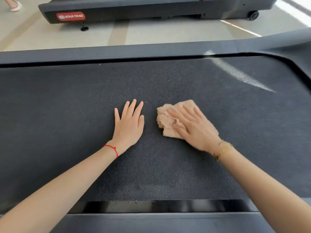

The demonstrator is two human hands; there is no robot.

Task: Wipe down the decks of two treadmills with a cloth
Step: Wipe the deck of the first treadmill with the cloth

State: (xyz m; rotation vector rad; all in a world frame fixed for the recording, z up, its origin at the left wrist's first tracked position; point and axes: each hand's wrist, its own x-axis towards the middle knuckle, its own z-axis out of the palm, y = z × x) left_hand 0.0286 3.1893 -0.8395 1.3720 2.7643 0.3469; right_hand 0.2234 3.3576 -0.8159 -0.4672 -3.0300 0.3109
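A dark textured treadmill deck [67,106] fills most of the view. My left hand [129,125] lies flat on the belt with its fingers straight and spread. Just to its right, my right hand [193,128] presses flat on a crumpled beige cloth [165,121], which sticks out past the fingers on the left and far sides. The right hand looks slightly blurred. A second treadmill [151,9] with a red brand label stands across the floor at the top.
Grey side rails [117,51] border the belt on the far side, and another rail [151,222] runs along the near side. Light floor [151,32] separates the two machines. A person's foot [15,5] shows at the top left. The near treadmill's curved end [286,42] is at the right.
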